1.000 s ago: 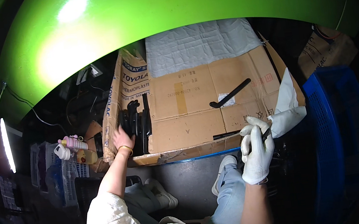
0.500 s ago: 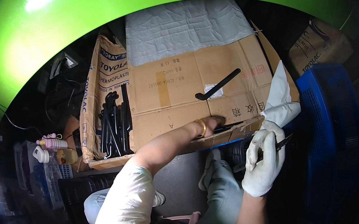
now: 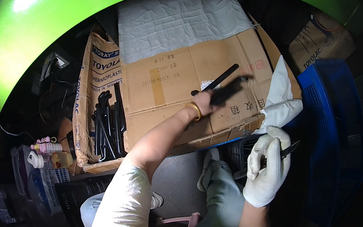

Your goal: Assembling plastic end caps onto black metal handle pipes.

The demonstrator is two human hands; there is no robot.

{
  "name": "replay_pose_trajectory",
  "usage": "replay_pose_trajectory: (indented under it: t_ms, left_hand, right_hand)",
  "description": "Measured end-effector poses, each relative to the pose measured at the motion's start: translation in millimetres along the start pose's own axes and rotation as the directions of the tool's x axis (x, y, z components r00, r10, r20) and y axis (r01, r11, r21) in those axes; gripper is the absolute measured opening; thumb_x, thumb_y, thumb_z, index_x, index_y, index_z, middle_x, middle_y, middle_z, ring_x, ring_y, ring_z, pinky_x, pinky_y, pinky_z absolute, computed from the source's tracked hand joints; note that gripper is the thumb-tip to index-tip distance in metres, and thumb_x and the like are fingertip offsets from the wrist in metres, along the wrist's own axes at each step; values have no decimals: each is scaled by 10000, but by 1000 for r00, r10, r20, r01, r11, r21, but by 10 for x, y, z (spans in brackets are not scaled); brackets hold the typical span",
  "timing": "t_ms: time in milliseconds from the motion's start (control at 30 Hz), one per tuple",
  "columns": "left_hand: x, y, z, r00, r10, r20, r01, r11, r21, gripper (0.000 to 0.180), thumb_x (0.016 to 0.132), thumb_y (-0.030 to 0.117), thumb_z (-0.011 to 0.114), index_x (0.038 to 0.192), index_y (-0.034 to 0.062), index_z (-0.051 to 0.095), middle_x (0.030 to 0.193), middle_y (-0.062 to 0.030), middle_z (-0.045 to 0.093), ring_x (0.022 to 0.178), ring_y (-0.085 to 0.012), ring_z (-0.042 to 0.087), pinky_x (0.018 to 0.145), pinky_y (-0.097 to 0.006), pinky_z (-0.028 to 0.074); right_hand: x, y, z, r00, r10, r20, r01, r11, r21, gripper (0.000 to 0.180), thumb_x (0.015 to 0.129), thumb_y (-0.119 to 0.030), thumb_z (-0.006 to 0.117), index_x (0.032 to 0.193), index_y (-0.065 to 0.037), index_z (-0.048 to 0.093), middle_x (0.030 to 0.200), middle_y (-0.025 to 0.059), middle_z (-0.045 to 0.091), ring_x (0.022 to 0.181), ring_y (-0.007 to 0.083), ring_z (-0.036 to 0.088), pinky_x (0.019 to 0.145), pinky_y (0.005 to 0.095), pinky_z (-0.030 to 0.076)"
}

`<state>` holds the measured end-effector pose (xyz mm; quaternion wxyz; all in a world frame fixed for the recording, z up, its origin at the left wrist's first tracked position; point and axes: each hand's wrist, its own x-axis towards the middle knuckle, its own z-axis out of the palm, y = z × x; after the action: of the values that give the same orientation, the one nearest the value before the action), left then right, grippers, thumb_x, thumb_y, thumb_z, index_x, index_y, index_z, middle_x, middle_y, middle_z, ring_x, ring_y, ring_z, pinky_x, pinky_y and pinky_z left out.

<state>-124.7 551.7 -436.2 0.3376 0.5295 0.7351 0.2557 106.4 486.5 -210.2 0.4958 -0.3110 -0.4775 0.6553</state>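
Observation:
My left hand (image 3: pixel 203 101), bare with a gold bangle at the wrist, is above the cardboard sheet (image 3: pixel 149 113). It is closed on a black plastic part (image 3: pixel 232 90), which is smeared by motion. Just behind it lies a black rod-like part (image 3: pixel 223 78) with a bent end, over a small white label. At the sheet's near right corner, my right hand (image 3: pixel 267 166) wears a white glove. Its fingers are curled round a knife (image 3: pixel 290 149) with a thin pointed blade; the handle is mostly hidden in the palm.
Several black rods (image 3: pixel 110 131) stand in the open carton compartment (image 3: pixel 81 139) at left. Grey cloth (image 3: pixel 179 23) covers the sheet's far part. White cloth (image 3: pixel 280 94) hangs over its right corner. A blue crate (image 3: pixel 332 117) stands at right; bottles (image 3: pixel 49 147) stand at left.
My left hand has risen from the sheet's near edge and moved away from me, with the black part in it. The right hand with the knife has barely moved. The view has shifted slightly.

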Motion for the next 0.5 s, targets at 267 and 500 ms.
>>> replay_pose_trajectory:
  t_ms: [267, 500]
  left_hand:
    - [189, -247, -73, 886, -283, -368, 401, 867, 297, 450, 737, 190, 715, 1139, 63, 558, 1091, -162, 654, 1115, -314, 577, 936, -387, 482]
    - [-127, -230, -242, 914, -228, -336, 313, 923, 225, 443, 747, 207, 721, 1132, 52, 567, 1038, -183, 670, 995, -357, 633, 879, -425, 502]
  right_hand:
    - [-20, 24, 30, 1000, -14, 7, 15, 1000, -22, 225, 996, -95, 374, 1110, 4, 541, 572, 21, 435, 383, 48, 286, 343, 189, 228]
    - [11, 53, 37, 999, 42, 5, -42, 998, -38, 229, 997, -98, 381, 1132, -8, 543, 664, 34, 492, 415, 40, 324, 350, 185, 243]
